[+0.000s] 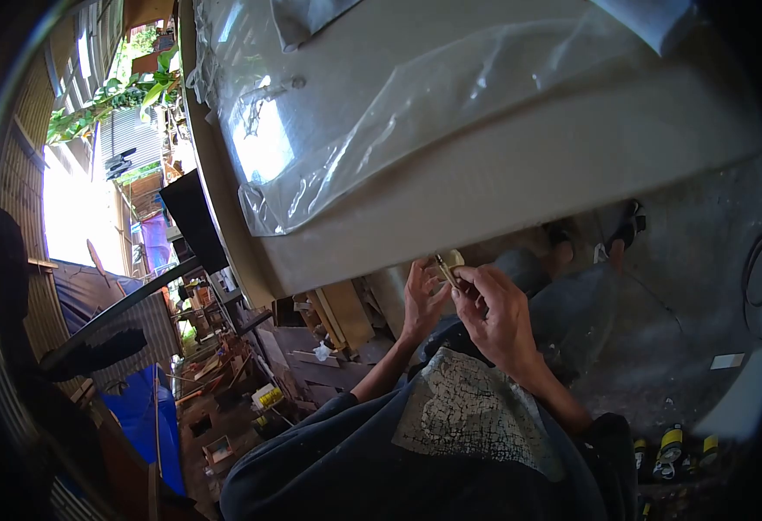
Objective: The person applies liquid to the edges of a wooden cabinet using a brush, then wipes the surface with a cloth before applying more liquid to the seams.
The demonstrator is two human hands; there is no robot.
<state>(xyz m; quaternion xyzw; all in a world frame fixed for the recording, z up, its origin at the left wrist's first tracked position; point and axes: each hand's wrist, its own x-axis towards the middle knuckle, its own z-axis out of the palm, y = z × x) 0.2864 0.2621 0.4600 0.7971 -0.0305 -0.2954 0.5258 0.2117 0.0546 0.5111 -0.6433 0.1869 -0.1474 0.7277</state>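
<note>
My right hand [493, 317] is closed in a pinch on a thin, brass-coloured object [445, 269] just beyond the table edge. Beside it, my left hand [422, 298] is raised with its fingers apart and curved toward the same object. A small pale round item [455, 258] shows right behind the fingertips; what it is cannot be made out. Both hands are in front of my body, below the edge of a large beige tabletop [485, 200]. Clear plastic sheeting [346, 165] lies wrinkled over the tabletop.
Yellow-labelled cans [671, 443] stand on the floor [606, 373] at the lower right, with a white rectangular piece [727, 360] above them. Wood scraps and a blue tarp [142, 417] are at the left. Black cable loops [756, 282] hang at the far right.
</note>
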